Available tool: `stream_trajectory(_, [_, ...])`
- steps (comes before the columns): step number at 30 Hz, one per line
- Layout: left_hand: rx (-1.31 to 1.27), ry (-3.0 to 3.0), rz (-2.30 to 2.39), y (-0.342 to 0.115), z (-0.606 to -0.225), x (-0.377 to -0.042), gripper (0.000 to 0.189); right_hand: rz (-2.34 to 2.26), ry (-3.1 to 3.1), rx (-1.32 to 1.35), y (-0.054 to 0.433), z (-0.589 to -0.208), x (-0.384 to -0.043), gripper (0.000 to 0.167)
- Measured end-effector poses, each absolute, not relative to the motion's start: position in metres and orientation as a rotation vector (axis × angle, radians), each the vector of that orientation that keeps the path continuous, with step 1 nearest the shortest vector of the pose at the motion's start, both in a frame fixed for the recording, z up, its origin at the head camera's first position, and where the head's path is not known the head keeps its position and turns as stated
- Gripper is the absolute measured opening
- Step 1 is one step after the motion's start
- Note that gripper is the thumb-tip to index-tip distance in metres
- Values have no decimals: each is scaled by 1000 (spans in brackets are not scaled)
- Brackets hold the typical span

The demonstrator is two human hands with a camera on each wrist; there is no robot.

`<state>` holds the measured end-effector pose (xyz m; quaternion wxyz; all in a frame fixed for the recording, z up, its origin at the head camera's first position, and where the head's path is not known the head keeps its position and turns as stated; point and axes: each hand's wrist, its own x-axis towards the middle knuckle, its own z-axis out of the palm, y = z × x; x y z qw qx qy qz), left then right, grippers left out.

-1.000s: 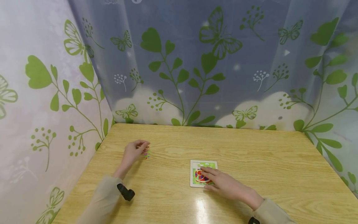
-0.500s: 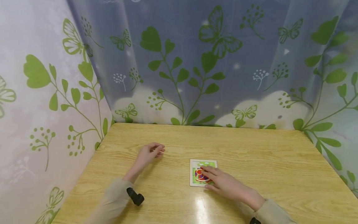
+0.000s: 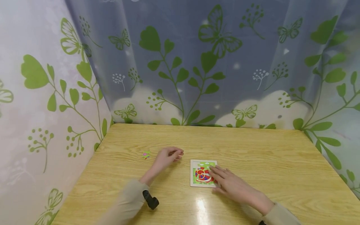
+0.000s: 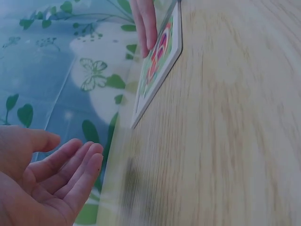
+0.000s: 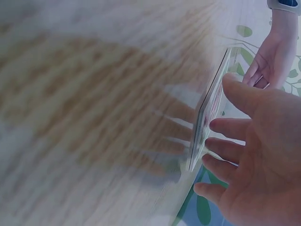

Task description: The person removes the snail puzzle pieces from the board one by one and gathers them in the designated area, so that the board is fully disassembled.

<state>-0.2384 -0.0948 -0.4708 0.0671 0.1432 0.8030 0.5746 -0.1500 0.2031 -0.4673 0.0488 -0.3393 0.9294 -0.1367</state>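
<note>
A small square puzzle board (image 3: 192, 175) with a pale wooden border lies on the table, showing a red and blue figure on green. My right hand (image 3: 236, 186) reaches over its right side with straight, slightly spread fingers. The right wrist view shows that hand's palm (image 5: 273, 160) facing the board. To the left of the board, my left hand (image 3: 167, 157) hovers with loosely bent fingers. In the left wrist view the thumb and fingers of that hand (image 4: 51, 174) stand apart with nothing between them. Behind its wrist lies a small green puzzle piece (image 3: 146, 154) with a pink spot.
The wood-grain table (image 3: 253, 153) runs back to a blue curtain (image 3: 180, 72) with green leaves and butterflies. A pale printed curtain (image 3: 47, 103) stands along the left side. Black straps with cameras (image 3: 151, 200) sit on the wrists.
My left hand has moved right, away from the green piece, which now shows on the table, toward the board. My right hand has drawn back slightly to the right, uncovering more of the picture.
</note>
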Motion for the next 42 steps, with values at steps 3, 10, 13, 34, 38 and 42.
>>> stream_trajectory(3, [460, 2393, 1710, -84, -471, -237, 28, -409, 2838, -1042, 204, -468, -150, 64])
stream_trajectory(10, [502, 2379, 1641, -64, -469, -235, 28, -416, 2843, -1043, 204, -471, -148, 62])
stream_trajectory(13, [512, 2371, 1582, -57, -468, -235, 29, -403, 2846, -1040, 204, -471, -148, 62])
stream_trajectory(34, [458, 2431, 1383, -38, -468, -230, 27, -300, 2893, -1099, 201, -473, -145, 62])
stream_trajectory(38, [456, 2440, 1377, -36, -466, -228, 26, -289, 2897, -1100, 201, -473, -145, 63])
stream_trajectory(42, [431, 2416, 1389, -35, -466, -228, 27, -281, 2904, -1121, 201, -473, -146, 63])
